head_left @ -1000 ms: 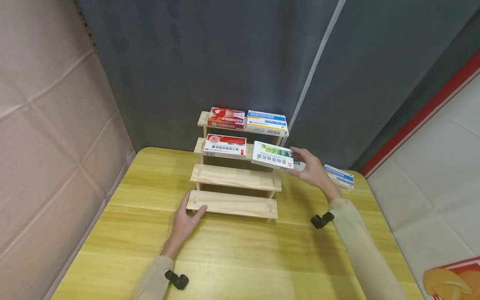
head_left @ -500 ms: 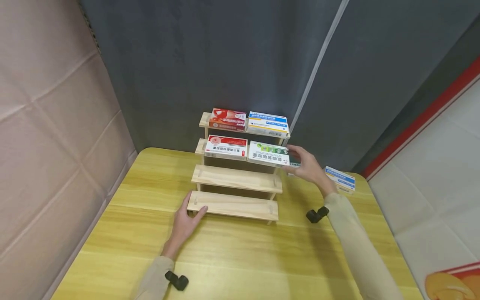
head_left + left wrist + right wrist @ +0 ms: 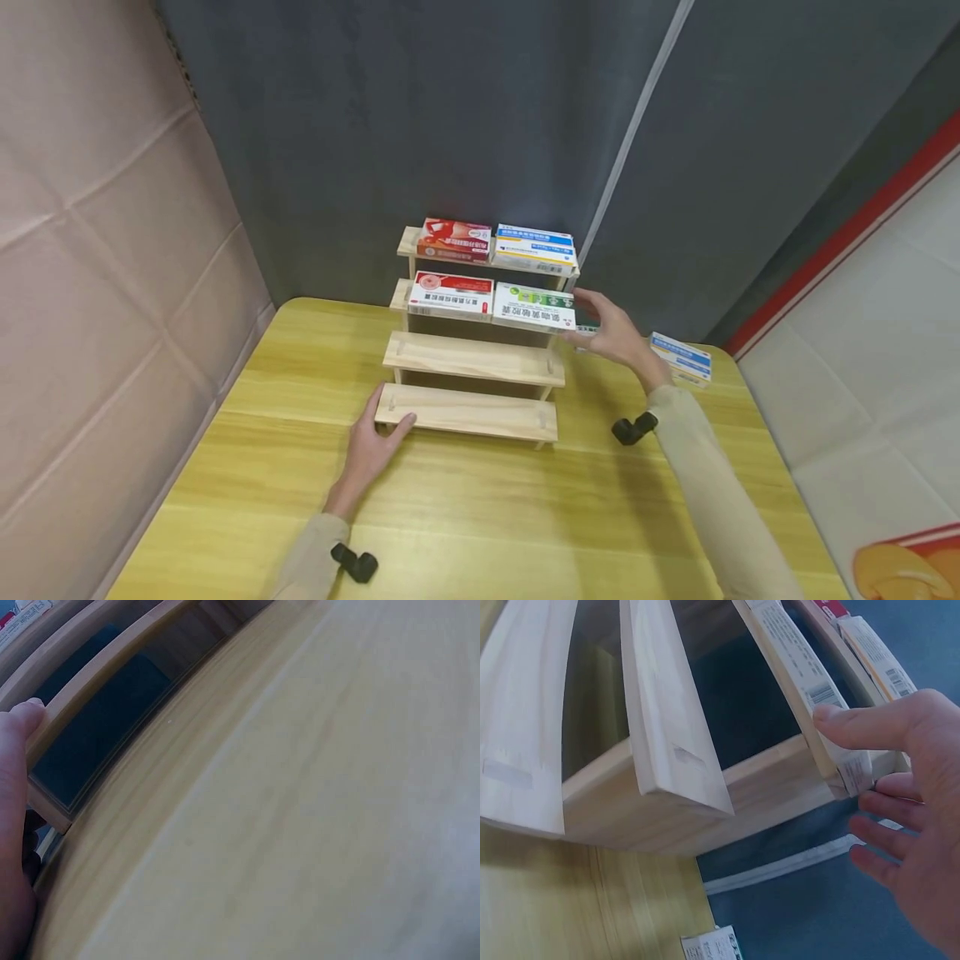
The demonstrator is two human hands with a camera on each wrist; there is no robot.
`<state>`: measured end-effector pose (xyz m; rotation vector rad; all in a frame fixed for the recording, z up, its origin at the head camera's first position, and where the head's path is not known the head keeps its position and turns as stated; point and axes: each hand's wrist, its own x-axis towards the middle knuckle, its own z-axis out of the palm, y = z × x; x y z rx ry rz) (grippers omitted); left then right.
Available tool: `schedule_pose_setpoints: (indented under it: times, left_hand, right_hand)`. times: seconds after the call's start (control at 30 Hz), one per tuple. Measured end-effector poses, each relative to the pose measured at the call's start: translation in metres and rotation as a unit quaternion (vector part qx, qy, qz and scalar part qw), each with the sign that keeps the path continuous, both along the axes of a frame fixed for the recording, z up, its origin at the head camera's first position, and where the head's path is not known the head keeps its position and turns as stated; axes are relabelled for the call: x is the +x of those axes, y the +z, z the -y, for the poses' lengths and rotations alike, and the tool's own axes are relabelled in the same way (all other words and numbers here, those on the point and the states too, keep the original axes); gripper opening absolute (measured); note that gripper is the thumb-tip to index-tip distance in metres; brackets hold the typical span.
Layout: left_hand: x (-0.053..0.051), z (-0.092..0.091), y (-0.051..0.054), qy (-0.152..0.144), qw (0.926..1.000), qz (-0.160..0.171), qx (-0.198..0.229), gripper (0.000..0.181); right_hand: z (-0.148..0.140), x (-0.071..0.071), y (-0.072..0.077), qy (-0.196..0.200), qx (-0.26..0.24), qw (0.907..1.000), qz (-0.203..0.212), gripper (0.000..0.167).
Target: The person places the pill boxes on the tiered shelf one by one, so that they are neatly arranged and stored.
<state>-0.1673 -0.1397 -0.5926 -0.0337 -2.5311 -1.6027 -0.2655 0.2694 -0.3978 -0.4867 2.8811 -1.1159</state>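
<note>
In the head view, my right hand [image 3: 611, 333] holds the right end of a white and green medicine box [image 3: 534, 307]. The box lies flat on the second-highest step of a wooden stepped rack [image 3: 468, 410], right beside a red and white medicine box [image 3: 452, 294]. The right wrist view has my thumb [image 3: 855, 726] on the box's long side and my other fingers near its end. My left hand [image 3: 369, 446] grips the left end of the lowest step, its thumb [image 3: 28, 712] on the front edge; its other fingers are mostly hidden.
On the top step sit a red medicine box [image 3: 453, 240] and a blue and white one [image 3: 534, 248]. Another blue and white box [image 3: 681, 358] lies on the table at the right. Behind my right hand a further box [image 3: 587, 331] is partly hidden. A dark curtain [image 3: 420, 125] hangs behind.
My right hand has moved left and brought the white and green box down onto the step, level with the red and white box. The left hand has kept its place on the rack.
</note>
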Motion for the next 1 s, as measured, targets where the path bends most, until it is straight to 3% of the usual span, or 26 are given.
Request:
schedule_pose_setpoints:
  times: [0.4, 1.0]
  left_hand:
    - [0.001, 0.000, 0.001, 0.000, 1.0000, 0.005, -0.001, 0.091]
    - [0.001, -0.001, 0.000, 0.001, 0.9999, -0.009, -0.007, 0.089]
  right_hand:
    - [-0.033, -0.001, -0.007, -0.019, 0.050, 0.9984, 0.017, 0.091]
    - [-0.081, -0.007, -0.033, -0.079, 0.033, 0.9920, 0.093, 0.094]
